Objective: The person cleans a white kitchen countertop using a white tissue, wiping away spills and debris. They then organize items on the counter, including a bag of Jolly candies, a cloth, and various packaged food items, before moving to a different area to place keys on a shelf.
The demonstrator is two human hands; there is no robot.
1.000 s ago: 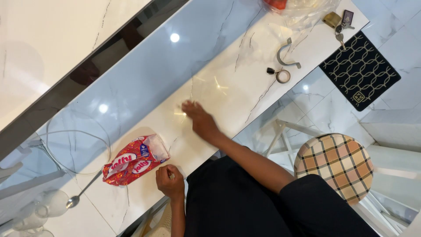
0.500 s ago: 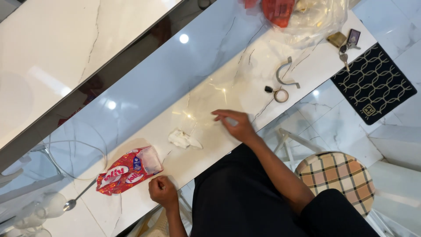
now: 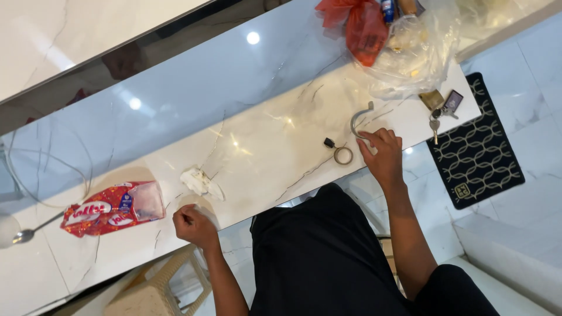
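Observation:
My right hand (image 3: 383, 157) reaches over the white marble counter (image 3: 263, 140), fingers spread, with its fingertips touching the lower end of a curved metal hook (image 3: 358, 120). Just left of that hand lie a small ring of tape (image 3: 343, 155) and a little black piece (image 3: 329, 143). At the counter's near edge my left hand (image 3: 194, 225) rests as a closed fist with nothing visible in it. A crumpled white tissue (image 3: 200, 182) lies just above that fist. Left of the tissue lies a red printed packet (image 3: 111, 208).
A clear plastic bag (image 3: 418, 52) and a red bag (image 3: 360, 26) sit at the counter's far right, with keys (image 3: 440, 108) beside them. A spoon (image 3: 26, 234) lies at the left. A black patterned mat (image 3: 477, 152) covers the floor on the right.
My right hand has moved right across the counter, from the middle to the metal hook, leaving the crumpled tissue behind. The left fist has stayed near the red packet.

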